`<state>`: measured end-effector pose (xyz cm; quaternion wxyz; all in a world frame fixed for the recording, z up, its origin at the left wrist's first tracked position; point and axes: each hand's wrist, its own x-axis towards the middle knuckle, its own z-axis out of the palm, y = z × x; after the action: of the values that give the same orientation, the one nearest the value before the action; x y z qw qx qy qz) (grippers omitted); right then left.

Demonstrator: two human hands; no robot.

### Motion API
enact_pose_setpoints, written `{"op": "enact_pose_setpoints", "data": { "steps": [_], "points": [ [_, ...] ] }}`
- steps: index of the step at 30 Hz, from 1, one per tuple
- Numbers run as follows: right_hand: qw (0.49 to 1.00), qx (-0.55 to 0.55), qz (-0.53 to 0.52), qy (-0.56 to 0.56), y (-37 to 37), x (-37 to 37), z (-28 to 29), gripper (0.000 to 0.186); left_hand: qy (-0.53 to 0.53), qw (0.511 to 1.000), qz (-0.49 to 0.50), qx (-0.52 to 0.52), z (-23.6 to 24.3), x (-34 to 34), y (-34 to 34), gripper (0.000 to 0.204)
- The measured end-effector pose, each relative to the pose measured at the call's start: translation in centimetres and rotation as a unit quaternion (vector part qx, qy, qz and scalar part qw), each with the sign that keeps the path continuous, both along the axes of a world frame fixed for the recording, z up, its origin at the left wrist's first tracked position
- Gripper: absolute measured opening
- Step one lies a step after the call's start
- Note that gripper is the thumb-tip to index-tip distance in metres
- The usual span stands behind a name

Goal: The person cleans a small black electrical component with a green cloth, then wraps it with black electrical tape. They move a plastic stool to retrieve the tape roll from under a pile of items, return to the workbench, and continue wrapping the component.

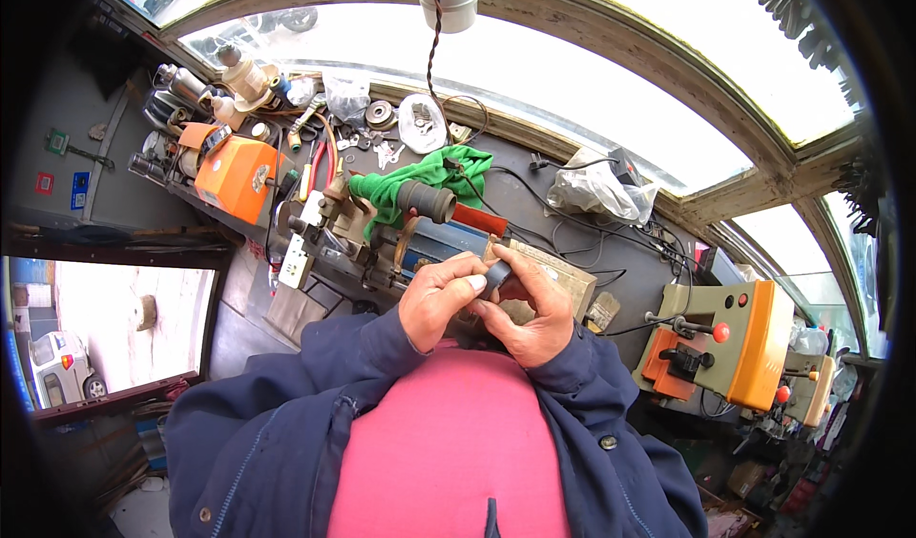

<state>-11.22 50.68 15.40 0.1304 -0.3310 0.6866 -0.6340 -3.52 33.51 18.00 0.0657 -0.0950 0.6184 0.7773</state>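
In front of my chest, my left hand (429, 303) and my right hand (536, 313) meet around a small dark grey rounded piece (495, 278). Its exact kind is hard to make out. The thumb and fingers of my left hand pinch one side of it, while the thumb and forefinger of my right hand grip the other. Just beyond my hands stands a bench machine with a blue motor (437, 242). A dark cylindrical part (426, 201) sits above that motor, beside a crumpled green cloth (405, 180).
An orange machine (236, 177) stands at the left of the bench, near red-handled pliers (331, 161) and loose keys (386, 154). A clear plastic bag (596, 190) and black cables lie at the back right. Farther right is a beige and orange machine (759, 342) with red-knobbed levers. A white lamp (450, 2) hangs overhead.
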Motion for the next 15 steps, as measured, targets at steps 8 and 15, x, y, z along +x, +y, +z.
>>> {"op": "enact_pose_setpoints", "data": {
  "steps": [8,15],
  "points": [
    [0.998,0.000,0.013,-0.057,0.10,0.05,-0.04,0.067,-0.006,0.999,0.003,0.046,-0.24,0.18,0.18,0.025],
    [1.000,0.007,0.012,-0.006,-0.01,-0.23,0.39,0.068,0.018,1.000,0.008,-0.004,-0.41,0.12,0.02,0.027]
  ]
}}
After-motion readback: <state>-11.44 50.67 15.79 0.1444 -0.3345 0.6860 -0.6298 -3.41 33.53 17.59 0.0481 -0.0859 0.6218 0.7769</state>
